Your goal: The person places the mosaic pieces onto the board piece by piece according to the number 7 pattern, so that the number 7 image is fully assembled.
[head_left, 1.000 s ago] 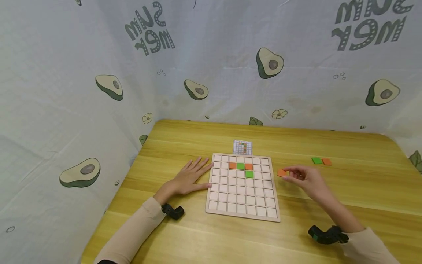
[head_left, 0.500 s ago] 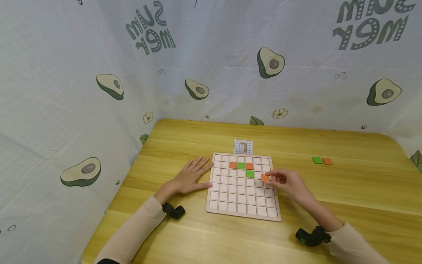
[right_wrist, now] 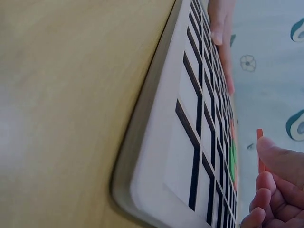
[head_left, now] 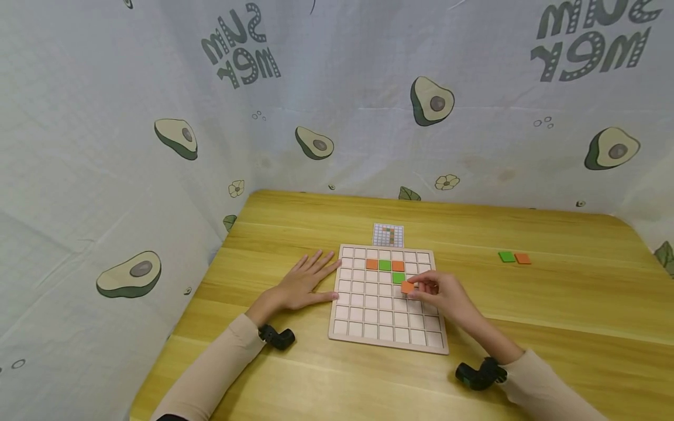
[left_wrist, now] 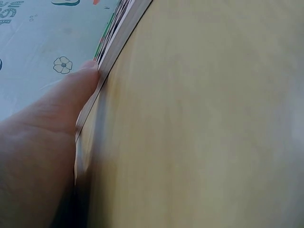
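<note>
My right hand (head_left: 442, 292) pinches a thin orange square tile (head_left: 407, 287) between thumb and fingers, above the right-middle cells of a pale wooden grid board (head_left: 363, 338). In the right wrist view that orange tile (right_wrist: 260, 149) appears edge-on, raised off the board. Set in the board's cells are an orange, a green and another orange tile in a row, with a green tile (head_left: 398, 278) under the right one. My left hand (head_left: 300, 286) lies spread on the table, its fingertips and thumb touching the board's left edge. In the left wrist view the thumb (left_wrist: 71, 95) meets that edge.
Beyond the board's back edge lies a small card (head_left: 388, 234) printed with a coloured grid pattern. A green tile (head_left: 506, 256) and an orange tile (head_left: 522, 258) lie side by side on the wooden table (head_left: 568, 304) at the right. A patterned curtain (head_left: 358, 105) hangs behind and left.
From the table right of the board, my right hand has moved left over the grid with the orange tile, stopping just below the placed green one. My left hand stays put.
</note>
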### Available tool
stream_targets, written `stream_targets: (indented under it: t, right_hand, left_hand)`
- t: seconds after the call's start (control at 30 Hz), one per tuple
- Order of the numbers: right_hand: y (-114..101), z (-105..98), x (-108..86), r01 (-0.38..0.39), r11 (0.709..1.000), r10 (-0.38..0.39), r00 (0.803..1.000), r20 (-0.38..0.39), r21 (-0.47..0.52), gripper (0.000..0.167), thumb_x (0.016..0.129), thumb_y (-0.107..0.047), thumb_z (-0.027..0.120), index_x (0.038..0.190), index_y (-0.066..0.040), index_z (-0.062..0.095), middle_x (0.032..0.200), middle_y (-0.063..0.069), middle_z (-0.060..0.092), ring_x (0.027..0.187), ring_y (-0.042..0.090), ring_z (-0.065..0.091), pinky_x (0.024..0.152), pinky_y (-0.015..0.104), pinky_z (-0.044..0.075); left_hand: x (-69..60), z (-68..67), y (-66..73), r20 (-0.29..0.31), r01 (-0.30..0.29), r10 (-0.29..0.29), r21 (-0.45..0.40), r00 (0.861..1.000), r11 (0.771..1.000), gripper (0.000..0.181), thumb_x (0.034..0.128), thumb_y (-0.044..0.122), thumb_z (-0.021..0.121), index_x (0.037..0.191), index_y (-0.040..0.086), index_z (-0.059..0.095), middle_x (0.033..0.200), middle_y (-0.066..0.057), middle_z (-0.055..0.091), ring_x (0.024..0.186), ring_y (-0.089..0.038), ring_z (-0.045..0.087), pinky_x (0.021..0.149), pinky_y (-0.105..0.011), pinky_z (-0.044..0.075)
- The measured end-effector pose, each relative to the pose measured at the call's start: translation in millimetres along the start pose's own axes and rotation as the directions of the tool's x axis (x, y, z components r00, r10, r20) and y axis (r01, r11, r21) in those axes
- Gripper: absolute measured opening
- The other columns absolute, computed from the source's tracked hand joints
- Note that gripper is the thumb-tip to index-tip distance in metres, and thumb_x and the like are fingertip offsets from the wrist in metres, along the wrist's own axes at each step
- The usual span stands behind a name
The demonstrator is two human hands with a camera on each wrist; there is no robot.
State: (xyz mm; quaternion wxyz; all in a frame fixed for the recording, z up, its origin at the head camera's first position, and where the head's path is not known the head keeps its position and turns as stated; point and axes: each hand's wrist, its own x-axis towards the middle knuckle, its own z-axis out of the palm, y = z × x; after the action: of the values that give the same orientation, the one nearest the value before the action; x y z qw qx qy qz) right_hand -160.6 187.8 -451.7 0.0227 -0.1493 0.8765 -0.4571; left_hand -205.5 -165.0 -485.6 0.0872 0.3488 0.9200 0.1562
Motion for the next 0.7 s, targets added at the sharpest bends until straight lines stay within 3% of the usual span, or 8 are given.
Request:
stream_targets:
  t: [0.27,0.7]
  right_hand:
    - [0.6,6.8,4.4,-0.026,1.0,0.026,1.0,0.014,0.001,0.02,0.084,-0.003,0.079,0.101,0.005,0.074,0.072,0.001,0.055,0.065,0.012,0.046,0.054,0.02,0.036]
    - [2.7,13.5,8.6,-0.002,1.0,0.003,0.999,0.04,-0.021,0.018,0.085,-0.004,0.079,0.099,0.006,0.074,0.071,-0.001,0.053,0.062,0.01,0.043,0.053,0.021,0.034]
  left_hand:
    - [-1.6,-2.5,2.6,0.002,0.002,-0.002,-0.006,1.0,1.0,0.08,0.0994,0.064,0.041,0.162,0.023,0.013,0.167,-0.005,0.003,0.152,-0.031,-0.003,0.119,-0.053,-0.002]
    - [-1.3,-1.7,1.3,0.019,0.019,-0.019,0.003,1.0,1.0,0.079,0.0996,0.064,0.041,0.162,0.025,0.011,0.168,-0.003,0.0,0.152,-0.028,-0.004,0.12,-0.052,-0.004]
